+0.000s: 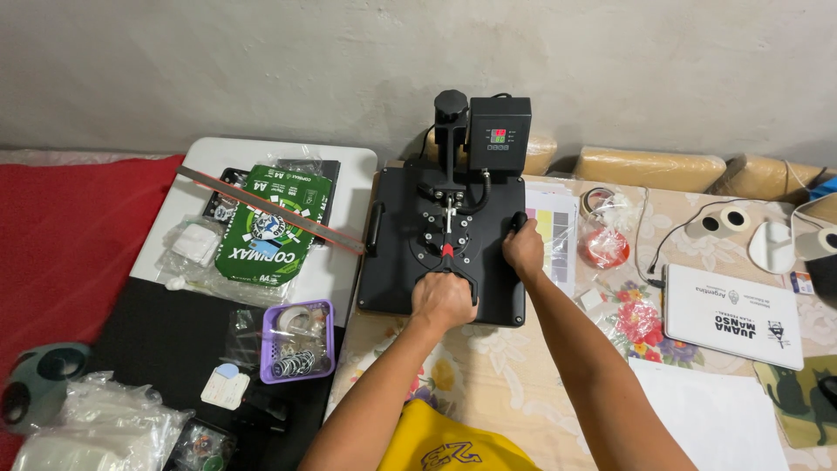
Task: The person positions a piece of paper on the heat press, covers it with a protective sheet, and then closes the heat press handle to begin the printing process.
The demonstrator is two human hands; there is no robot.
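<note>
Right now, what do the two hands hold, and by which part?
Left hand grips the heat press lever handle; right hand holds its right side handle.

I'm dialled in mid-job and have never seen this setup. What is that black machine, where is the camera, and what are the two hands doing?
The one picture comes from a camera on the person's head, looking down. The black machine is a flat heat press with a control box at the back, standing on a flowered tablecloth. The left hand grips the press's front handle; the right hand holds a knob at its right edge. To the left lie a green paper pack, a long ruler and a purple tray. A white laptop sits on the right.
</note>
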